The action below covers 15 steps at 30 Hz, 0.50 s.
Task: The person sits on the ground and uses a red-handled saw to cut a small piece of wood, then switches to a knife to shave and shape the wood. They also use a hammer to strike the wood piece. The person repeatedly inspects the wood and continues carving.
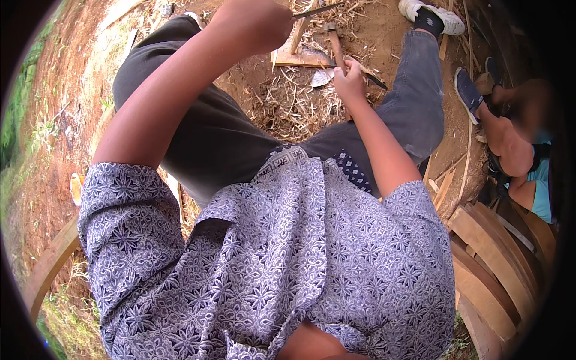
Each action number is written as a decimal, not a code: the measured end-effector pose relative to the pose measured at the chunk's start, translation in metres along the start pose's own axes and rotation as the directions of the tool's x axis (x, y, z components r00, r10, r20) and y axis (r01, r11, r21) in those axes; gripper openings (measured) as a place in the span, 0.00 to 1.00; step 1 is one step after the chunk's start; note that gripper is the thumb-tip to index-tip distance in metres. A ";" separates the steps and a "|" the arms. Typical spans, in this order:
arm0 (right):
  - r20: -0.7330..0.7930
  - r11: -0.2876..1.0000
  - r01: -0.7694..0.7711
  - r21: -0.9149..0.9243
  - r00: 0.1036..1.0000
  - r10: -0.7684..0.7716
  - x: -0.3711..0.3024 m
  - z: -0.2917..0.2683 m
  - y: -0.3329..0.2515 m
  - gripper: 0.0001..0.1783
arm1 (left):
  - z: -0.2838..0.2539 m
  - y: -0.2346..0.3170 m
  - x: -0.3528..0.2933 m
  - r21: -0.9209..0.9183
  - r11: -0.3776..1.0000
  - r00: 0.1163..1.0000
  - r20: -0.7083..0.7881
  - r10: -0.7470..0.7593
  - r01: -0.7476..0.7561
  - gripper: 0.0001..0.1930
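Note:
My left hand point(255, 27) is raised at the top of the view, its fingers wrapped round a thin tool with a dark, narrow, pointed blade point(321, 10). Its handle is hidden in the fist. My right hand point(350, 82) is lower, between my knees, closed round the wooden handle of a hammer-like tool point(335, 45) whose small head points away from me. Beside that hand juts a dark blade point(375, 81); I cannot tell what it belongs to. A pale wooden board point(303, 58) lies on the ground past my right hand, with an upright wooden piece point(299, 36) at it.
Wood shavings point(294, 111) cover the dirt between my spread legs. A pale flat piece point(322, 78) lies among them. Curved planks point(492, 252) are stacked at the lower right, a curved timber point(51, 267) stands at the left. Another person point(510, 138) sits at the right.

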State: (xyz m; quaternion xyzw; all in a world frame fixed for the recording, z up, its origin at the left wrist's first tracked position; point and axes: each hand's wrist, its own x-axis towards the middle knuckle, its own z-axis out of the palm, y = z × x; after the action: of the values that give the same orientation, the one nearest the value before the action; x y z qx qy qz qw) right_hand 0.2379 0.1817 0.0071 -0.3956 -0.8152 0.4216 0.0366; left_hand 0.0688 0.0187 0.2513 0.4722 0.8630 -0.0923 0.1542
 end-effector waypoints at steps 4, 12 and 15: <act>0.088 0.807 -0.016 0.591 0.995 -0.045 -0.035 -0.093 -0.051 0.14 | -0.006 0.004 0.007 0.065 0.996 0.998 0.024 0.057 -0.059 0.15; 0.123 0.791 0.308 0.528 0.895 -0.430 -0.103 -0.181 -0.142 0.14 | 0.001 0.003 0.004 0.087 0.996 1.000 0.027 -0.006 0.004 0.13; 0.268 0.918 0.166 0.361 0.924 -0.273 -0.107 -0.178 -0.129 0.14 | -0.001 0.010 0.007 0.089 0.995 0.999 -0.020 0.045 -0.043 0.12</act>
State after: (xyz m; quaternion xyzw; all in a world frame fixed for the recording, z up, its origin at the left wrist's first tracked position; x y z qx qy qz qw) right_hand 0.3014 0.1835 0.2432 -0.2168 -0.7676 0.6028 0.0208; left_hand 0.0735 0.0294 0.2495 0.4983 0.8491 -0.1218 0.1255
